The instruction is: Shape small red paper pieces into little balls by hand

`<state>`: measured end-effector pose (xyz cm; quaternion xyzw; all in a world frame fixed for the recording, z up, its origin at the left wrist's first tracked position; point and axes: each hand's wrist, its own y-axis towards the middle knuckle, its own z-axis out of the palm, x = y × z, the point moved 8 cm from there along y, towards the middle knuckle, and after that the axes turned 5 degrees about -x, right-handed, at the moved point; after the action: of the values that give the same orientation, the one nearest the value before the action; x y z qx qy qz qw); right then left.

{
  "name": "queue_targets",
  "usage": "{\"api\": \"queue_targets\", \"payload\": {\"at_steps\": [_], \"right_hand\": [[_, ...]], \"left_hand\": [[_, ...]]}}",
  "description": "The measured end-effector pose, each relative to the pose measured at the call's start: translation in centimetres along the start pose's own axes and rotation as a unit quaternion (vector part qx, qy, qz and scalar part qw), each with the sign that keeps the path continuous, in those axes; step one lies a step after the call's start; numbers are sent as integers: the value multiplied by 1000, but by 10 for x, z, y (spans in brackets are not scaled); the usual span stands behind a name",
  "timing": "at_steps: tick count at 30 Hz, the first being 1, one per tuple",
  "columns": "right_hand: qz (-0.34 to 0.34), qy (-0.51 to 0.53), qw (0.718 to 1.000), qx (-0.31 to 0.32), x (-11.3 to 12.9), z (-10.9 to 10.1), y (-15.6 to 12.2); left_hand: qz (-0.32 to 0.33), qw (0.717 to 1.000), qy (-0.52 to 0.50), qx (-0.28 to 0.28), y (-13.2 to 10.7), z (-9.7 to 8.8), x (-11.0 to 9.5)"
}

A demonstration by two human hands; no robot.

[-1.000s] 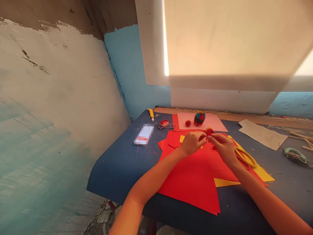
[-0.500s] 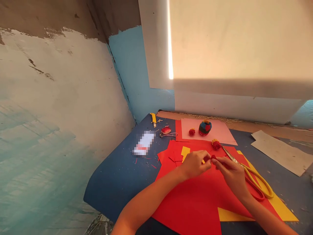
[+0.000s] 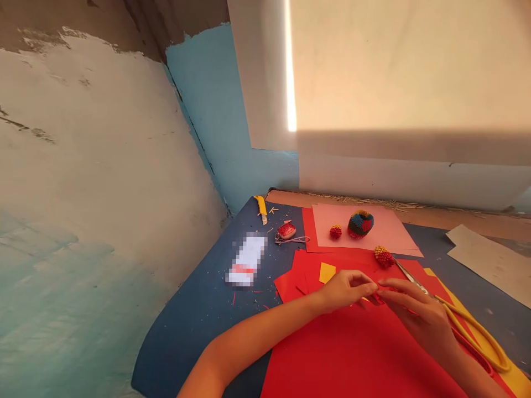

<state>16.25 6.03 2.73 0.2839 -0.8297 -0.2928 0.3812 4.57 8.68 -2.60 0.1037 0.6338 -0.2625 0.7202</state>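
My left hand (image 3: pixel 347 288) and my right hand (image 3: pixel 418 309) meet fingertip to fingertip over a big red paper sheet (image 3: pixel 357 354). Both pinch a small red paper piece (image 3: pixel 378 297) between them. A little red-and-yellow paper ball (image 3: pixel 384 256) lies just beyond my hands. Yellow-handled scissors (image 3: pixel 464 323) rest on the paper under and to the right of my right hand. A small yellow square (image 3: pixel 327 272) lies left of my left hand's fingers.
A pink sheet (image 3: pixel 394 235) at the back carries a multicoloured paper ball (image 3: pixel 360 223) and a small red ball (image 3: pixel 336 231). A yellow utility knife (image 3: pixel 261 208), a red clipper (image 3: pixel 287 230) and a white packet (image 3: pixel 246 259) lie on the blue table cover (image 3: pixel 199 315). Wall stands left.
My hands have lowered toward the red sheet. The red-and-yellow ball, near my fingertips a second ago, now lies on the paper apart from them; my fingers pinch a small red piece.
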Motion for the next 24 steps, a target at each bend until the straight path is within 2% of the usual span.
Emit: {"api": "queue_targets", "payload": {"at_steps": [3, 5, 8, 10, 12, 14, 16, 20, 24], "right_hand": [[-42, -5, 999, 23, 11, 4, 10], [-38, 6, 998, 56, 13, 11, 14], [13, 26, 992, 120, 5, 24, 10], [73, 49, 986, 144, -3, 30, 6], [153, 92, 977, 119, -13, 28, 3], [252, 156, 951, 91, -22, 27, -2], [318, 184, 927, 72, -23, 27, -5], [349, 232, 907, 45, -9, 30, -6], [320, 272, 907, -39, -2, 27, -7]], "left_hand": [[-7, 998, -46, 29, -1, -7, 1], [-7, 997, -62, 43, -2, -11, 3], [-12, 997, -65, 32, -1, -18, 9], [-11, 998, -61, 2, 1, -21, 11], [18, 997, -62, -52, 2, -27, 7], [63, 992, -48, -103, 0, -30, -1], [108, 983, -4, -149, -4, -30, -9], [191, 956, 84, -206, -19, -23, -26], [235, 935, 128, -232, -30, -17, -39]]}}
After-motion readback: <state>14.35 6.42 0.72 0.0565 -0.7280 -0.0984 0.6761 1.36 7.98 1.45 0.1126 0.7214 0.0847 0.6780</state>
